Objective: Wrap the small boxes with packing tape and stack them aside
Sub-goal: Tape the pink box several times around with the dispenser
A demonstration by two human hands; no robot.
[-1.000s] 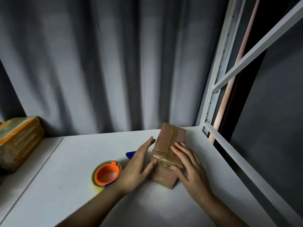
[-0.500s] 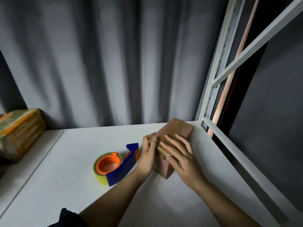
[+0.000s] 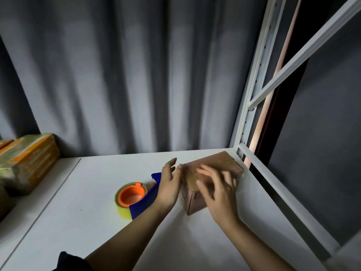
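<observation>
Brown cardboard box (image 3: 213, 173) — small, taped, lying on the white table (image 3: 88, 222) toward its far right corner, close to the white metal frame (image 3: 252, 106) that edges the table on the right. One long face is up; the near end face shows a seam.

Left hand (image 3: 169, 187): set against the left side of the box, fingers fairly straight and slightly spread, thumb at the box's upper left edge. It steadies rather than grips.

Right hand (image 3: 218, 194): laid over the top and right of the box, fingers spread and blurred with motion. Whether they press flat or hook over the far edge, I cannot tell.

Tape dispenser (image 3: 136, 200): yellow-green roll on an orange core in a blue holder, resting on the table just left of the left hand, held by neither hand.

Wrapped parcels (image 3: 27, 163): orange-and-tan, shiny with tape, sitting at the far left on an adjoining surface, well apart from the box.

Grey curtain (image 3: 127, 75): hangs behind the table.

Step in hand, as judged — smoothing tape down on the box, or turning it to reach another face. Next move likely calls either for taking up the dispenser for a further band, or, if the wrap is complete, for a two-handed lift across to the parcels at far left.
</observation>
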